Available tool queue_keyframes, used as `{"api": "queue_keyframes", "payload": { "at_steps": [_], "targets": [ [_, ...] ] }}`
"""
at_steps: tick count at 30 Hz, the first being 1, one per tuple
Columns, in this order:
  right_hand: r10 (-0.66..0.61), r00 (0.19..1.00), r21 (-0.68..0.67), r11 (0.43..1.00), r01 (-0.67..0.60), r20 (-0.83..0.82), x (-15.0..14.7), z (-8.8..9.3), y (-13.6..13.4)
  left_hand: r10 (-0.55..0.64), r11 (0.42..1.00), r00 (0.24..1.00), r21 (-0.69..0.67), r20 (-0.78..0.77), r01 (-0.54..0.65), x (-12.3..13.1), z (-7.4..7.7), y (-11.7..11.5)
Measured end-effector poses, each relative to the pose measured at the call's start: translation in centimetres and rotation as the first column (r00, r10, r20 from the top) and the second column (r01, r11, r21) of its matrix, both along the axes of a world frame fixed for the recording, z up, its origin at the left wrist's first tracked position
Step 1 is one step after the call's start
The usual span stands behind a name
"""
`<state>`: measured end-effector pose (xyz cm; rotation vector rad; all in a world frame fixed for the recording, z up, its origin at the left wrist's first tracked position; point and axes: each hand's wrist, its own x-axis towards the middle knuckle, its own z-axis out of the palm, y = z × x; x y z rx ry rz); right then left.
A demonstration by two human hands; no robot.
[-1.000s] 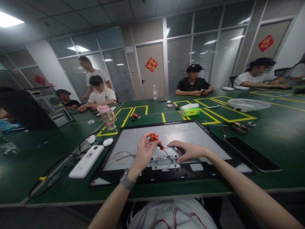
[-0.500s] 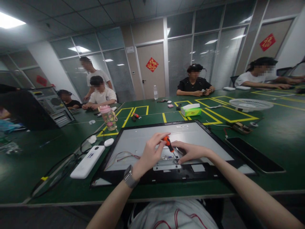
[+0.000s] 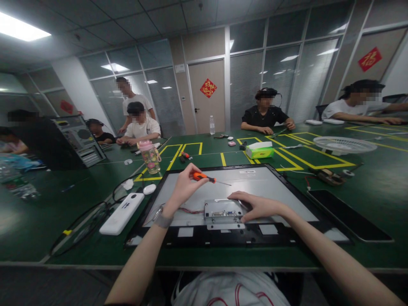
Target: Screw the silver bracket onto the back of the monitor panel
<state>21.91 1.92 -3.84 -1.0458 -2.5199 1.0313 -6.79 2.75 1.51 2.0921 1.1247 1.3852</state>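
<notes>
My left hand (image 3: 185,187) is raised and closed around the orange and black handle of a screwdriver (image 3: 204,177). Its shaft points right, and the tip is off the metal below. A silver metal box with connector ports (image 3: 223,209) sits near the front edge of a display panel (image 3: 194,195), which lies flat with a black frame. Gripping the right end of that box is my right hand (image 3: 259,206), thumb at the front and fingers at the back. Thin coloured wires (image 3: 191,211) run left from the box.
On the left are a white power bank (image 3: 123,213), a white case (image 3: 149,189), black cables (image 3: 76,231) and a pink-lidded bottle (image 3: 149,158). A black phone-like slab (image 3: 347,214) lies right. Behind the panel stand a tissue pack (image 3: 259,151) and a white round grille (image 3: 344,144). Several people sit around the table.
My left hand has moved left and up with the screwdriver, which has swung from steep to nearly level, its tip now away from the metal box. My right hand stays at the box.
</notes>
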Motion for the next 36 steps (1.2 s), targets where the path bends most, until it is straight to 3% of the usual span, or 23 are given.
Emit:
{"api": "queue_keyframes", "payload": {
  "at_steps": [3,5,9,12,14,16,18,19,20,24,30,36],
  "targets": [
    [0.000,1.000,-0.002,1.000,0.000,-0.002,0.1,0.0,0.0,0.076,0.988,0.953,-0.109,-0.293,-0.112,-3.2,-1.5,0.6],
    [-0.017,1.000,-0.005,1.000,0.017,0.008,0.1,-0.3,0.0,0.021,0.971,0.846,-0.192,-0.532,-0.145,-5.1,-2.4,0.6],
    [-0.046,0.999,0.001,0.999,0.046,0.010,0.2,-0.6,0.1,-0.030,0.903,0.718,-0.328,-0.695,-0.279,-7.2,-2.7,0.1],
    [-0.054,0.998,0.014,0.998,0.054,-0.009,0.1,-0.5,0.1,-0.002,0.906,0.744,-0.317,-0.668,-0.282,-6.8,-2.3,-0.2],
    [-0.058,0.998,0.020,0.998,0.058,-0.022,0.0,-0.6,0.1,-0.004,0.960,0.840,-0.236,-0.542,-0.148,-5.7,-2.3,-0.4],
    [-0.063,0.997,0.031,0.997,0.065,-0.035,0.0,-0.7,0.1,-0.233,0.951,0.873,-0.290,-0.428,0.112,-4.4,-2.6,-0.6],
    [-0.080,0.996,0.046,0.996,0.082,-0.046,0.0,-0.8,0.3,-0.451,0.866,0.789,-0.421,-0.418,0.272,-3.2,-3.3,-0.7],
    [-0.094,0.994,0.055,0.994,0.096,-0.047,0.0,-0.9,0.3,-0.498,0.841,0.749,-0.454,-0.437,0.294,-2.7,-3.7,-0.8],
    [-0.110,0.993,0.065,0.991,0.113,-0.046,0.0,-1.0,0.3,-0.513,0.836,0.728,-0.458,-0.455,0.303,-2.3,-4.0,-0.8],
    [-0.164,0.986,0.120,0.979,0.167,-0.037,-0.1,-1.0,0.4,-0.419,0.892,0.766,-0.376,-0.487,0.250,-1.5,-4.7,-0.8],
    [-0.141,0.983,0.187,0.969,0.160,-0.115,-0.2,-0.7,0.3,-0.377,0.921,0.797,-0.280,-0.471,0.270,-1.3,-4.1,-1.1],
    [-0.116,0.965,0.178,0.971,0.159,-0.234,-0.1,-0.4,0.4,-0.354,0.927,0.829,-0.282,-0.434,0.248,-1.4,-3.5,-1.2]
  ]
}}
